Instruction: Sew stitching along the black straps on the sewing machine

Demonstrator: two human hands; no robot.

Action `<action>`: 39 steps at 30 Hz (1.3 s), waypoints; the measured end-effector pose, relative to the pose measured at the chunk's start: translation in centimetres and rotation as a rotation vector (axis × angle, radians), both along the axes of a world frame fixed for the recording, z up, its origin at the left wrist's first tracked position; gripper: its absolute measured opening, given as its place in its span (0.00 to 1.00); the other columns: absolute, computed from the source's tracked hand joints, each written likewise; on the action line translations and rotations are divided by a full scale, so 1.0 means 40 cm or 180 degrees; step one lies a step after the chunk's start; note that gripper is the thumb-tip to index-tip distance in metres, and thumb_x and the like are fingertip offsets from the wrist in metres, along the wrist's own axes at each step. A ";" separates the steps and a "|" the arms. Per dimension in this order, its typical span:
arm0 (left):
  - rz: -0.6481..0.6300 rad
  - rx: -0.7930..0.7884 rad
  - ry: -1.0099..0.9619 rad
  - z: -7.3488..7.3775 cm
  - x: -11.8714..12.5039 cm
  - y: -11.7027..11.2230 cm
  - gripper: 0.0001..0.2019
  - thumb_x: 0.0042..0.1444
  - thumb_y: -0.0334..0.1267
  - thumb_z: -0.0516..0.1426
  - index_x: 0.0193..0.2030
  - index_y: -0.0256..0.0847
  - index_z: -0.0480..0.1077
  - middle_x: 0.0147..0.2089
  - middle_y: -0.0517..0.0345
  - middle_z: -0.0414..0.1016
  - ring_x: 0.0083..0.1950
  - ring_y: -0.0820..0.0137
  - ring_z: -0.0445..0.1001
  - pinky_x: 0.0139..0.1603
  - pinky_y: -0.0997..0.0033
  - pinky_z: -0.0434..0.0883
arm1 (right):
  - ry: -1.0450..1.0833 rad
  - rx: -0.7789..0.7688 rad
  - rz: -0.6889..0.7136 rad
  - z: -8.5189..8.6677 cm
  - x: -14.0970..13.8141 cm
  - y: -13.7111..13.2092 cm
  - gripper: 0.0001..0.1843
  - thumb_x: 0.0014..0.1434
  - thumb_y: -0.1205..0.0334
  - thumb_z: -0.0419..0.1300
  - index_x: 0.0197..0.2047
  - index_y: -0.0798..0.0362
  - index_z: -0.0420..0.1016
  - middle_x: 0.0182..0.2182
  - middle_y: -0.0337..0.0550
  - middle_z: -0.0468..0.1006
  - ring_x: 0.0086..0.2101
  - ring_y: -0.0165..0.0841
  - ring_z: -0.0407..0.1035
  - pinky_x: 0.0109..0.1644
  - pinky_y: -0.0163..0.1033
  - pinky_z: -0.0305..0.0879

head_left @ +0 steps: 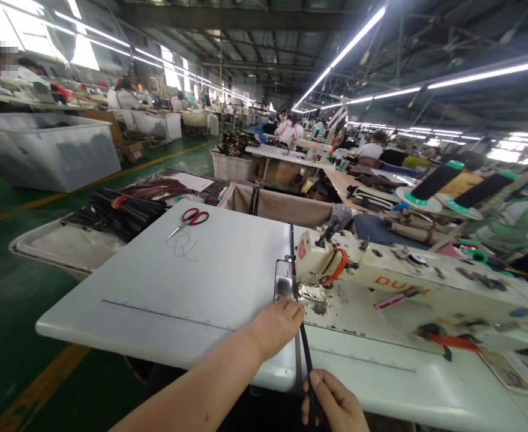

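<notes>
A narrow black strap (305,342) runs from the table's front edge, under the presser foot of the cream sewing machine (381,282), and on past the back of the white table (201,282). My left hand (276,324) rests on the table just in front of the needle, fingers curled and pressed on the strap. My right hand (333,403) sits at the table's near edge, thumb and fingers pinched on the strap's near end.
Red-handled scissors (191,219) lie at the table's far left. A tray with bundled black straps (115,211) stands to the left. A cloth bin (282,207) hangs behind the table. Black thread cones (435,181) stand at right. Other workers sit at distant tables.
</notes>
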State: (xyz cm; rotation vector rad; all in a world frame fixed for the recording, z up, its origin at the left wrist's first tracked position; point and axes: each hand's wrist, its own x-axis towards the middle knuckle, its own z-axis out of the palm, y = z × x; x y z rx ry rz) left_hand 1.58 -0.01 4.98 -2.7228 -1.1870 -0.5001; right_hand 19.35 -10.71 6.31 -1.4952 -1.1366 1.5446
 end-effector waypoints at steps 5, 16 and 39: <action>-0.0021 -0.0140 -0.0091 0.010 -0.005 -0.004 0.15 0.66 0.22 0.50 0.54 0.34 0.71 0.56 0.45 0.77 0.60 0.61 0.76 0.70 0.61 0.68 | 0.0145 -0.0057 -0.0005 -0.003 0.004 -0.008 0.36 0.50 0.22 0.65 0.28 0.52 0.74 0.15 0.35 0.75 0.19 0.29 0.65 0.28 0.36 0.53; 0.0138 -0.0042 -0.0245 -0.058 -0.001 0.014 0.19 0.68 0.25 0.51 0.65 0.32 0.63 0.64 0.42 0.71 0.70 0.56 0.69 0.73 0.52 0.66 | 0.0416 -0.0197 0.0152 -0.027 0.023 -0.021 0.36 0.53 0.23 0.63 0.31 0.53 0.74 0.17 0.35 0.76 0.18 0.26 0.66 0.25 0.32 0.52; 0.0111 -0.0373 -0.0865 -0.032 -0.012 0.010 0.16 0.64 0.23 0.52 0.53 0.40 0.73 0.58 0.50 0.78 0.64 0.63 0.75 0.72 0.59 0.69 | 0.0373 -0.0160 0.0069 -0.022 0.015 -0.024 0.38 0.44 0.20 0.67 0.29 0.51 0.72 0.19 0.34 0.74 0.19 0.27 0.64 0.27 0.35 0.51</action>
